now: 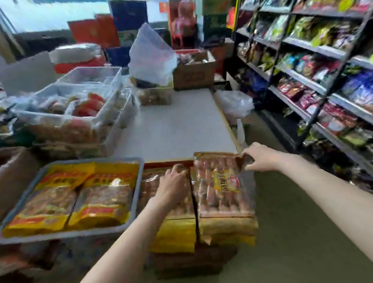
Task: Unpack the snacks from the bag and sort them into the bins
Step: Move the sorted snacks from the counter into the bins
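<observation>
Shop table (176, 124), grey bin (138, 187) holding yellow packets (76, 197)

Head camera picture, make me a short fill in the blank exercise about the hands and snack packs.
1. The grey bin holds ____ yellow packs.
2. The right hand pinches the far ____ of the snack pack.
3. The left hand rests on the ____ stack.

Missing words: two; corner; left

Two snack packs (71, 195) lie in a tray (13, 234); stacked packs (222, 182) right of it; table (180, 128) behind.
</observation>
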